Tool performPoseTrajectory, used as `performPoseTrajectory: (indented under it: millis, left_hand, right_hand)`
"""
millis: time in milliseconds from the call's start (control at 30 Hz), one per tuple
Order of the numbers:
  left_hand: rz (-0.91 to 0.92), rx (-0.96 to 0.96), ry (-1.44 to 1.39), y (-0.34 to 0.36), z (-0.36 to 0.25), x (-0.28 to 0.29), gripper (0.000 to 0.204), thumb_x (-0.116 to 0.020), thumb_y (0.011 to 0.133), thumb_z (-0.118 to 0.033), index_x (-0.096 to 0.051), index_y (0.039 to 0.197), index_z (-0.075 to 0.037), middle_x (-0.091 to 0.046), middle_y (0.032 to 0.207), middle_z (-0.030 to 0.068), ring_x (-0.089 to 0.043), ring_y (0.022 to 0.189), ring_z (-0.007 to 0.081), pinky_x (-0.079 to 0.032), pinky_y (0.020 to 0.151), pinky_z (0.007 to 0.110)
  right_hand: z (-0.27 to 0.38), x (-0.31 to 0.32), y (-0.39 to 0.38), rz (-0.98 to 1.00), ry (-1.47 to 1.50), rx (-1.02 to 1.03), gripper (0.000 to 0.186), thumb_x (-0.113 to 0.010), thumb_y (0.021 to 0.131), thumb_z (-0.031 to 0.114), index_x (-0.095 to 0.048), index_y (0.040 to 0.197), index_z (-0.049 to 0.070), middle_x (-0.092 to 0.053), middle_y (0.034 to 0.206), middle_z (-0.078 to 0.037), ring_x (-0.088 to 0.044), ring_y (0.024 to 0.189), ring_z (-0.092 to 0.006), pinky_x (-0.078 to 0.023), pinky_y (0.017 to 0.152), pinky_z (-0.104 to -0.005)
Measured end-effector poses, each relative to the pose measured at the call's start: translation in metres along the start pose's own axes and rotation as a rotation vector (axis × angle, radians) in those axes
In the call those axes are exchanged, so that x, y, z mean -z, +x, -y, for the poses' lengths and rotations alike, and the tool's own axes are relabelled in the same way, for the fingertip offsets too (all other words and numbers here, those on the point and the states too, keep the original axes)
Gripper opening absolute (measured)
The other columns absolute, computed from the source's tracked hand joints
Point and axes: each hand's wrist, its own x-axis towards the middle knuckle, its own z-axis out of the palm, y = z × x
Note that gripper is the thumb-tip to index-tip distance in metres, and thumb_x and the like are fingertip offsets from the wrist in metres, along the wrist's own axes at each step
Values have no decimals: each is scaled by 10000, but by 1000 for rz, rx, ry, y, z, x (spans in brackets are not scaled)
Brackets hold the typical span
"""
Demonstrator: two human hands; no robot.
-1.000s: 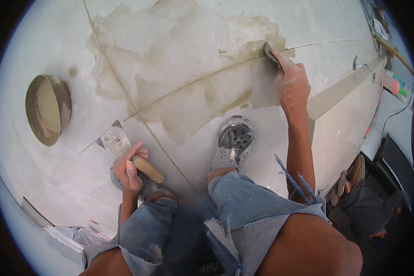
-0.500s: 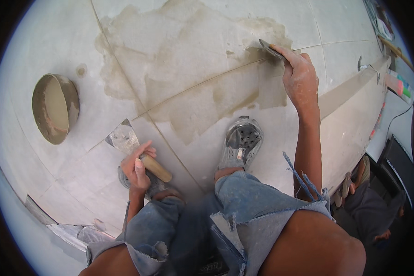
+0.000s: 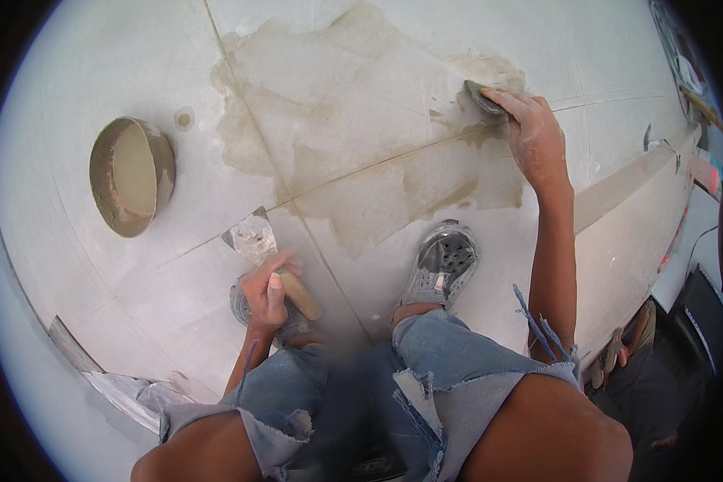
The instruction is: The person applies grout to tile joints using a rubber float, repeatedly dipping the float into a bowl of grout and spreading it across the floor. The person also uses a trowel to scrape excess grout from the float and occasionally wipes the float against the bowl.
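Observation:
My right hand [image 3: 537, 138] is closed around a small dark scraper [image 3: 485, 97], which is pressed flat on the tiled floor [image 3: 402, 104] on wet grey-brown grout smears by a seam. My left hand [image 3: 271, 287] grips the wooden handle [image 3: 299, 292] of a wide, mortar-speckled putty knife [image 3: 251, 235], its fingers loosely curled above my left shoe. A round bowl [image 3: 132, 177] of pale grey-brown paste sits at the left, away from both hands. My right shoe [image 3: 446, 257] stands just below the smeared area.
At the right are a step-like edge [image 3: 618, 186], a hammer-like tool [image 3: 651, 138], a wooden pole [image 3: 703, 104], coloured containers [image 3: 705, 173] and a dark flat object [image 3: 691, 313]. A person [image 3: 627, 377] in dark clothing is at the lower right.
The view has shifted, so the floor and bowl appear farther right. Relative to the tiles, my right hand and scraper have moved a little leftward. My left hand keeps its grip.

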Motion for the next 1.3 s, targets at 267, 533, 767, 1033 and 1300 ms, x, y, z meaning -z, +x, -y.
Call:
performPoseTrajectory:
  millis: [267,533,767,1033,1300]
  left_hand:
    - [-13,25,22,-9,-2,-1,493,-519,1128,-381,-731,1344,7,-778,986,138,-748,869,238,-582,827,357]
    - [20,44,4,-1,1,-5,517,-448,1138,-354,-724,1320,45,-772,975,148,-757,890,252,-586,842,378]
    - [-35,11,-51,-10,5,-1,638,-377,1154,-467,-721,1330,41,-764,974,158,-753,883,254,-585,824,375]
    - [-9,-58,-33,-1,7,-5,727,-323,1154,-494,-735,1254,96,-756,926,194,-731,821,270,-577,792,381]
    - [-58,-8,-35,-11,15,2,760,-340,1145,-532,-732,1246,111,-740,931,198,-718,821,257,-570,772,375]
  right_hand:
    - [105,8,13,257,150,203,452,-601,937,-8,-799,1282,207,-786,1261,-19,-676,1084,-255,-599,932,-380]
    - [204,-31,129,203,10,367,371,-634,948,57,-790,1252,201,-781,1088,-63,-713,1037,-281,-596,852,-424]
    - [185,-51,-7,233,-22,916,103,-730,858,156,-746,957,133,-741,1069,-110,-697,1107,-302,-585,836,-442]
    - [22,43,22,479,-203,539,295,-695,862,33,-862,1028,211,-754,1286,26,-603,1347,-196,-479,1160,-363]
    - [60,3,25,408,-12,711,359,-696,858,1,-863,1087,221,-749,1343,13,-589,1394,-233,-498,1181,-379]
